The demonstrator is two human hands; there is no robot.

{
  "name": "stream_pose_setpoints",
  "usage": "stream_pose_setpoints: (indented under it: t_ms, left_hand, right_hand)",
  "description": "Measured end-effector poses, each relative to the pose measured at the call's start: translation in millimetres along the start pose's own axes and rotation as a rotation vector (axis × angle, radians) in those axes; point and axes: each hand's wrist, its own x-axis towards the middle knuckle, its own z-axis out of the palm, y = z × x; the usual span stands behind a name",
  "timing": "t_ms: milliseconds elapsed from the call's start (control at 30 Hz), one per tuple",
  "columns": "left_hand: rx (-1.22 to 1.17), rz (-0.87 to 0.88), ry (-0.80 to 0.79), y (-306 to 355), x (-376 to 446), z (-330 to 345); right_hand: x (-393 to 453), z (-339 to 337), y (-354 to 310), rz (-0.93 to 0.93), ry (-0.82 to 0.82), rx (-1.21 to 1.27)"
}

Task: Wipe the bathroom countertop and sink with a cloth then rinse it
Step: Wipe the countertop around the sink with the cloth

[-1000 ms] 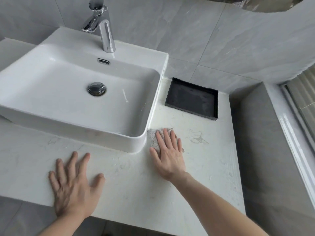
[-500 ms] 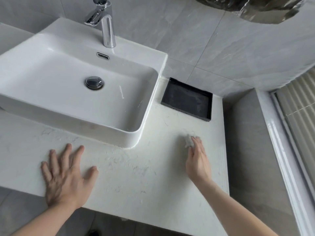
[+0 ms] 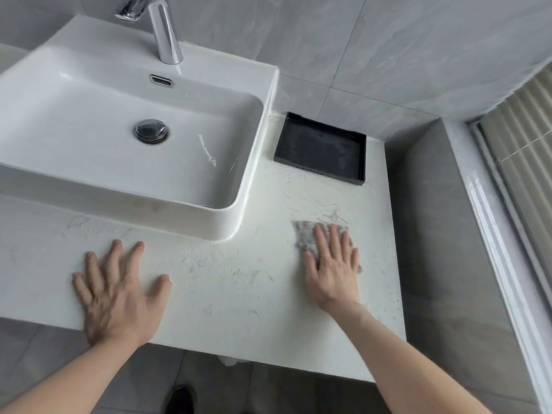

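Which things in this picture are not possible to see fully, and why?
- Cloth, head view: mostly hidden under the right hand.
- Faucet: its top is cut off by the upper edge.
- Sink: its left side is cut off by the left edge.
- Dark object on the floor: cut off by the bottom edge, unidentifiable.

Most of the grey speckled wiping cloth [image 3: 307, 239] lies hidden under the flat right hand [image 3: 333, 268]; only its far and left edges show. The upright chrome tap [image 3: 164, 34] is cut off by the top edge, its handle out of view. The white rectangular ceramic sink [image 3: 125, 186] runs off the left edge. A dark shape [image 3: 179, 398] on the floor below the counter [image 3: 233, 282] is too unclear to identify.
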Motion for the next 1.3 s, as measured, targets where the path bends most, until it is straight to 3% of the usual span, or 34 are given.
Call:
stream_pose_setpoints:
  t_ms: [133, 300, 400, 600, 733, 800, 967, 1067, 1300]
  left_hand:
    - [-0.002, -0.003, -0.006, -0.1, 0.0, 0.4]
    - [0.001, -0.003, -0.011, -0.6, 0.2, 0.9]
    - [-0.003, -0.006, -0.017, -0.1, 0.5, 1.7]
    - [-0.013, -0.008, -0.007, 1.0, 0.2, 0.7]
    - [-0.009, -0.008, -0.005, 0.2, 0.5, 1.3]
    - [-0.011, -0.005, -0.011, 0.6, -0.2, 0.5]
    - [-0.018, -0.009, -0.009, 0.9, 0.2, -0.4]
    - [-0.025, -0.013, -0.015, 1.2, 0.1, -1.1]
    - [-0.022, -0.008, -0.023, 0.9, 0.3, -0.5]
  right_hand:
    - [-3.7, -22.8, 65.8, 0.213, 0.025, -0.020]
    - [1.8, -20.4, 45.4, 0.308, -0.001, -0.002]
    - [5.6, -5.8, 0.7, 0.198, -0.011, 0.013]
    - [-8.9, 27.3, -103.3, -0.202, -0.080, 0.028]
    - [-16.3, 28.6, -92.9, -0.339, -0.057, -0.015]
    - [-13.9, 20.3, -66.1, -0.302, -0.052, -0.004]
    - [-5.2, -11.8, 22.4, 0.018, -0.024, -0.023]
    - [-7.4, -31.3, 59.3, 0.087, -0.022, -0.083]
    - [14.0, -20.1, 26.3, 0.185, -0.041, -0.038]
